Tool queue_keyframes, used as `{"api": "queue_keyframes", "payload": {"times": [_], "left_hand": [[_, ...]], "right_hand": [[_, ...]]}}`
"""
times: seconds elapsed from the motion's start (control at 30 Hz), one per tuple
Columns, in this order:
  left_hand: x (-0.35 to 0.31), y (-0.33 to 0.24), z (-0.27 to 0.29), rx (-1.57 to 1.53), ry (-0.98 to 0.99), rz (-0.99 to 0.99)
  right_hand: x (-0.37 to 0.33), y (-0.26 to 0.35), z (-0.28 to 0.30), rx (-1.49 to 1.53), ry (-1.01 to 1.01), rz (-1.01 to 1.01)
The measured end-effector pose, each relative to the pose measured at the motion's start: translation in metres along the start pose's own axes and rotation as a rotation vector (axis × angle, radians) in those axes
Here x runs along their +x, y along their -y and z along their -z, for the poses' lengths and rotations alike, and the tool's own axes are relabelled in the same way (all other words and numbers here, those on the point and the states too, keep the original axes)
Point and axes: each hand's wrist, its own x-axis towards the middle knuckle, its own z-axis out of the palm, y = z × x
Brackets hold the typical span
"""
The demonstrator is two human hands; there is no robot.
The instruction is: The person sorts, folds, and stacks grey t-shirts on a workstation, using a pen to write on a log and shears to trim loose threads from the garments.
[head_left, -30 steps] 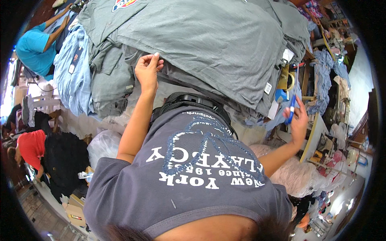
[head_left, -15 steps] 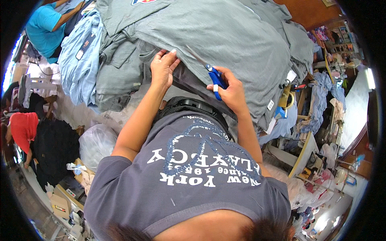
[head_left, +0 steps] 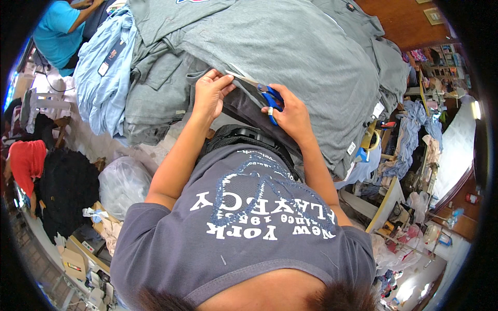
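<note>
A large grey knit garment (head_left: 295,57) lies spread over a pile in front of me. My left hand (head_left: 209,96) pinches the near edge of its cloth between thumb and fingers. In my right hand (head_left: 291,115) is a pair of scissors (head_left: 265,95) with blue handles, fingers and thumb through the loops. Its metal blades point left and look parted. They reach the cloth edge right beside my left fingertips. Whether a thread lies between the blades is too small to tell.
Light blue shirts (head_left: 102,78) with a dark tag lie at the left of the pile. A person in a blue top (head_left: 56,33) works at the far left. Yellow tape (head_left: 371,140) sits by the pile's right edge. A clear plastic bag (head_left: 124,184) stands at lower left.
The scissors have moved left and slightly down to the cloth edge, and their blades have parted. My left hand keeps its pinch, shifted slightly. The view has tilted a little.
</note>
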Motion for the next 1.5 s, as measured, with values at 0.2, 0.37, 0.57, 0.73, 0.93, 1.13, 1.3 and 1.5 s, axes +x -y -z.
{"api": "queue_keyframes", "payload": {"times": [0.2, 0.37, 0.57, 0.73, 0.93, 1.13, 1.3, 1.5], "left_hand": [[-0.002, -0.006, -0.001, 0.04, 0.029, -0.01], [0.0, -0.008, 0.0, 0.048, 0.031, 0.005], [0.006, -0.013, 0.002, -0.004, 0.032, 0.002], [0.013, -0.012, 0.009, -0.002, 0.01, -0.003], [0.011, -0.016, 0.006, 0.006, 0.018, 0.005], [0.012, -0.018, 0.006, 0.01, 0.024, 0.008], [0.017, -0.024, 0.006, -0.046, -0.011, -0.018], [0.017, -0.023, 0.007, -0.003, 0.003, -0.038]], "right_hand": [[0.009, 0.0, -0.007, -0.039, -0.031, 0.074], [0.009, 0.0, -0.008, -0.021, -0.045, 0.108], [0.004, -0.005, -0.011, 0.003, -0.075, 0.11], [0.009, 0.001, -0.013, -0.007, -0.046, 0.043], [0.021, 0.01, -0.015, 0.0, -0.055, 0.072], [0.018, 0.006, -0.013, 0.081, 0.017, 0.028], [0.018, 0.006, -0.012, 0.045, -0.006, 0.04], [0.033, 0.021, -0.011, 0.022, 0.021, 0.016]]}}
